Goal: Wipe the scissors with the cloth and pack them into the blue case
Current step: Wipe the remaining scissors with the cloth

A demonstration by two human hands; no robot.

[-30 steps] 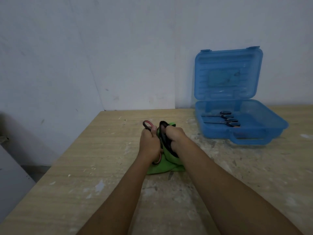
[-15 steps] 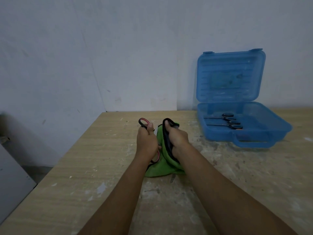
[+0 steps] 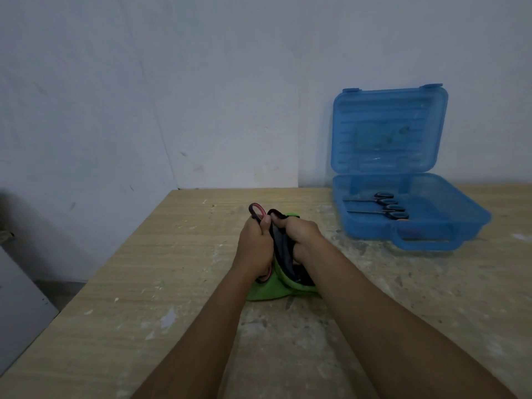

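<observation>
My left hand [image 3: 254, 243] grips a pair of scissors [image 3: 256, 212] by its black-and-red handles; one loop sticks up above my fist, another shows below it. My right hand [image 3: 300, 236] grips the green-and-black cloth [image 3: 283, 279], bunched against the scissors, whose blades are hidden in it. The cloth's lower part rests on the table. The blue case [image 3: 443, 226] stands open at the right, lid upright against the wall. Two black-handled scissors [image 3: 385, 207] lie inside it, side by side.
The wooden table [image 3: 144, 283] is scuffed and spotted with white marks. Its left edge drops to the floor, and a white wall stands close behind its far edge. A grey panel [image 3: 20, 309] leans at the lower left.
My two hands have closed together; the gap between the scissors handle and the cloth has narrowed. The case and its scissors have not moved.
</observation>
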